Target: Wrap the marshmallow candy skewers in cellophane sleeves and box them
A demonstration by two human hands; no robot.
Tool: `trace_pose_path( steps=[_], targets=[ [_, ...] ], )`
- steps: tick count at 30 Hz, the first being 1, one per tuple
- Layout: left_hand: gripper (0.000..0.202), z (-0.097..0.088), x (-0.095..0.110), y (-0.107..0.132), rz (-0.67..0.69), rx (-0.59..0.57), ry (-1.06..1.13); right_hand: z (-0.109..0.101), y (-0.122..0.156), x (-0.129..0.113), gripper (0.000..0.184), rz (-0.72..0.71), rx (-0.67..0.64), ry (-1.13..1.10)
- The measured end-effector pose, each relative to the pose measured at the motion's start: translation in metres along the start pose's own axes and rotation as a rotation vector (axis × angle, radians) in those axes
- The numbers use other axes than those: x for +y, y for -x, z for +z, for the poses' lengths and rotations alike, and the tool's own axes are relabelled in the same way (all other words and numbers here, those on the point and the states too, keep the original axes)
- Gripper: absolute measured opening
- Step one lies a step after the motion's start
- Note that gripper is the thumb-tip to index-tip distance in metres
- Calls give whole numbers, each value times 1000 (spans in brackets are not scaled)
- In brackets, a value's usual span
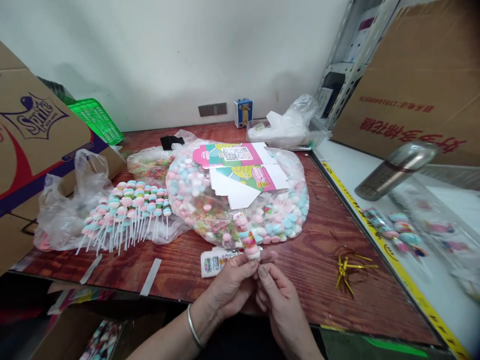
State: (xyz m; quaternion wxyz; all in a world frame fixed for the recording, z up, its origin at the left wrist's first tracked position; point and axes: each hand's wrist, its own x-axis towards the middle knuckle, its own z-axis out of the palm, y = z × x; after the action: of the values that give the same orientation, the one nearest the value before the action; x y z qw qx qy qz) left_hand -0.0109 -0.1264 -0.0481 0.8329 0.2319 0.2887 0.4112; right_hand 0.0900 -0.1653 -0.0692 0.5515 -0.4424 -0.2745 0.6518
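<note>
Nearest, in front of the marshmallow bag [288,227], the left hand [237,277] holds a marshmallow stick [249,240], its grip just under the lowest piece; the right hand [279,292] has a narrow grip there, its exact hold hidden; a steady left and small right fingertip movements should work best. Gold ties [344,270] lie right of the bag; a flat carton [243,156] rests atop it.

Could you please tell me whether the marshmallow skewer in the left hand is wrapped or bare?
Wrapped, it appears: printed film covers the top of the marshmallow skewer; the left hand hides its lower end.
</note>
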Motion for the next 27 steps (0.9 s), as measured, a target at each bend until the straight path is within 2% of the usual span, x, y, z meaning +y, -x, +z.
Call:
trace_pose_path(
  steps=[3,6,9,13,17,20,24,27],
  targets=[
    [22,-2,-3,-2,19,58,80,0,0,-2,38,81,-8,-41],
    [19,0,-3,-5,81,147,63,-3,4,-2,34,-42,9,167],
    [23,5,-1,-4,87,174,12,-9,8,2,33,-187,32,415],
    [19,9,-3,-2,104,149,-5,-10,11,4,32,-242,71,485],
    [28,5,-11,-4,59,138,-12,-1,8,-1,39,-153,55,381],
    [35,3,-13,-4,37,154,-71,5,3,-4,34,-103,81,167],
    [38,8,-6,2,-23,123,-185,7,1,-7,38,22,77,-189],
    [34,10,2,6,-36,71,-200,5,4,-8,43,92,2,-222]
  ],
)
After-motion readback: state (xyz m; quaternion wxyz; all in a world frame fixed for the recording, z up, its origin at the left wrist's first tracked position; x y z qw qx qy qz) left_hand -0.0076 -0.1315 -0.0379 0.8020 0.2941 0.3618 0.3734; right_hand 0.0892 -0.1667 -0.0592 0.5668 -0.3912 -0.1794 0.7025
